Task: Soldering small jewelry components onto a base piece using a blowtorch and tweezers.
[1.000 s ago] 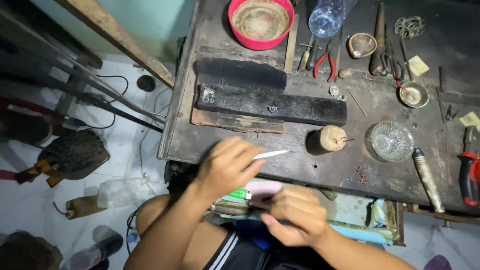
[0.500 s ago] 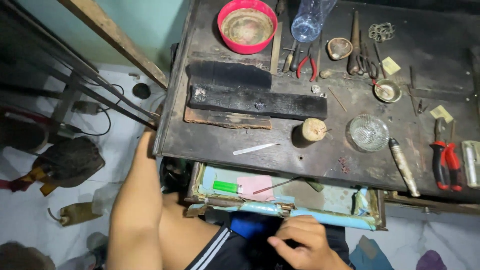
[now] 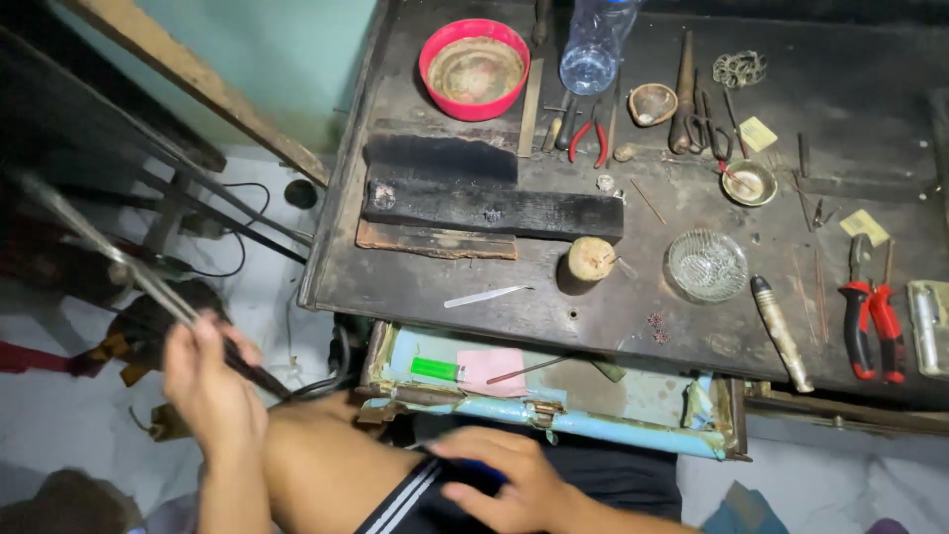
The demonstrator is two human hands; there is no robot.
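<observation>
The left hand (image 3: 213, 391), which a second ago laid a thin white strip (image 3: 486, 296) on the dark surface (image 3: 415, 282), has swung out beside the knee, its fingers pinching a long metal rod (image 3: 129, 272). The rod's long axis slants up-left from the fingers, away from the surface, low over the floor. The right hand (image 3: 519, 485) rests on the lap, fingers loosely spread.

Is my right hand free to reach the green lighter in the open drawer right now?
Probably yes. The right hand rests on the lap just below the open drawer, seemingly holding nothing, and the green lighter lies uncovered at the drawer's left end. Only the drawer's front edge lies between them.
</observation>
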